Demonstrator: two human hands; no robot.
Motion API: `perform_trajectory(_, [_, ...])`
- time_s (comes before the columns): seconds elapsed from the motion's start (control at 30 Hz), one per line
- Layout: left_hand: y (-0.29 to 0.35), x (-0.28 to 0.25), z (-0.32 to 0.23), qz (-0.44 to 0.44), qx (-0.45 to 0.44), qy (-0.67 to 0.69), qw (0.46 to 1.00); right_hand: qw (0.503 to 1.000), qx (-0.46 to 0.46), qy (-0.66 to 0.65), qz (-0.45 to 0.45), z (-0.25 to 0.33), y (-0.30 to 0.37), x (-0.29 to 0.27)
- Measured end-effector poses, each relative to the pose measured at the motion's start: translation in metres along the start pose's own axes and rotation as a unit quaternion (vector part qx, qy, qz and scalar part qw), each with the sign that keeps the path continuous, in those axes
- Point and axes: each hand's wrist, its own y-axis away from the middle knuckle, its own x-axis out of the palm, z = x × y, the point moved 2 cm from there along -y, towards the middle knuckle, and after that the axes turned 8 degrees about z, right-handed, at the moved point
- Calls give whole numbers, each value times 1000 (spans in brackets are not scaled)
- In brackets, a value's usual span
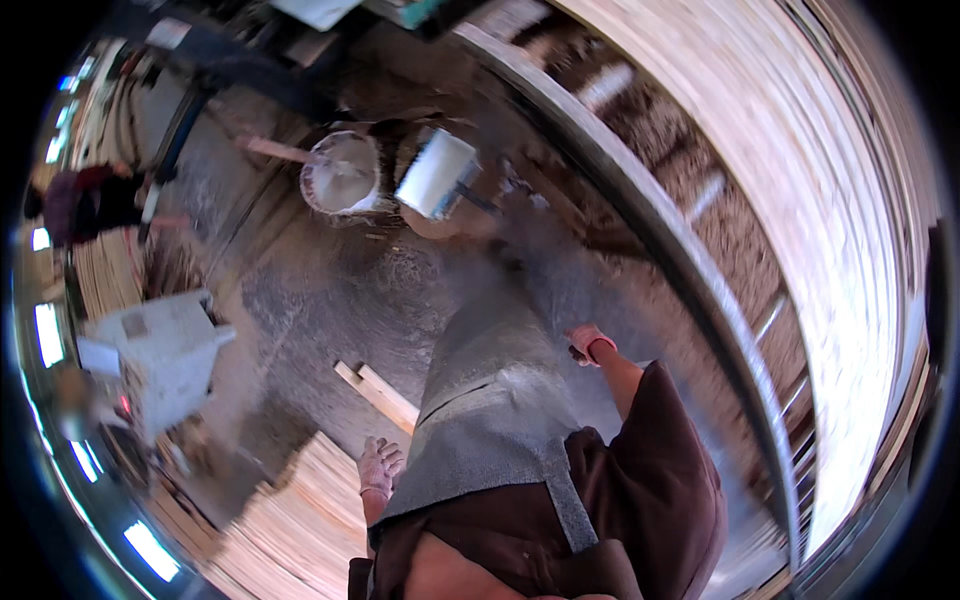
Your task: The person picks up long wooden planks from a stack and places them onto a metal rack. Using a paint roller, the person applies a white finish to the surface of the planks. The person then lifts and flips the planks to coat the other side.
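Both my hands wear pale pinkish work gloves and hang beside the grey apron on my body. My left hand [380, 466] is at the near left, fingers loosely apart, with nothing seen in it. It is nearest to a stack of pale wood sheets [290, 520] and two short wooden strips [378, 394]. Out to the right, my right hand [588, 345] hangs over the floor with loosely bent fingers, one reaching out to the left. It appears to hold nothing, though blur softens its fingers.
Ahead stand a round bucket [342, 174] of pale matter with a stick-like handle and a white rectangular object [438, 174]. A metal rail [690, 250] curves along the right, before long pale wood sheets [800, 180]. To the left are a grey machine [165, 360] and another person [90, 205].
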Motion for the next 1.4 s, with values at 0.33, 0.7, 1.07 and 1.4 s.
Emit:
perform_trajectory(0.33, [-23,8,-108,4,28,-209,977,748,-88,-655,69,-194,-44,160])
perform_trajectory(0.7, [-21,162,-66,-1,-103,-384,918,891,-265,-368,-23,-177,7,49])
perform_trajectory(1.07, [-37,345,-99,99,62,-432,894,725,-389,361,439,-7,97,223])
perform_trajectory(1.4, [-97,269,68,375,163,-686,601,760,-387,338,399,-19,130,201])
